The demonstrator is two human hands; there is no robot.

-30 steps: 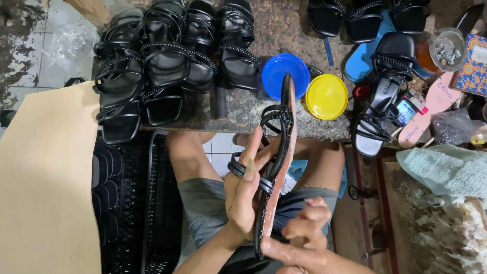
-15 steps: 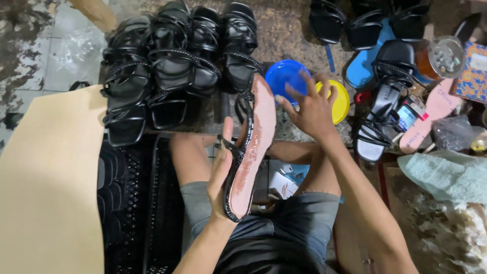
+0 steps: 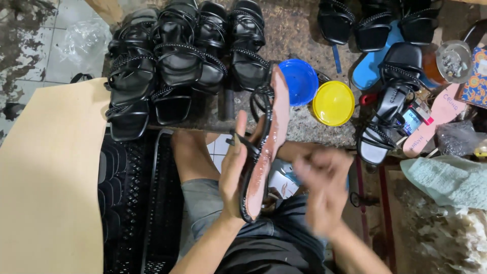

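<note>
My left hand [image 3: 234,170] grips a black strappy sandal [image 3: 266,144] on its edge over my lap, with the pinkish underside of the sole turned to the right and the black straps toward my palm. To the right of the sandal, my right hand [image 3: 323,189] hovers blurred with fingers spread and holds nothing. It is close to the sole, apart from it. A blue bowl [image 3: 300,81] and a yellow lid [image 3: 333,103] sit on the stone slab just beyond the sandal's tip.
Several finished black sandals [image 3: 172,66] are stacked at the back left of the slab [image 3: 299,35]. More sandals, a blue insole [image 3: 373,68] and pink soles [image 3: 433,127] crowd the right. A tan sheet [image 3: 48,182] lies at left beside black crates [image 3: 137,203]. A cloth [image 3: 446,180] lies at right.
My right hand has pulled back from the blue bowl and yellow lid down to beside the sandal sole. The left hand still holds the sandal, slightly tilted.
</note>
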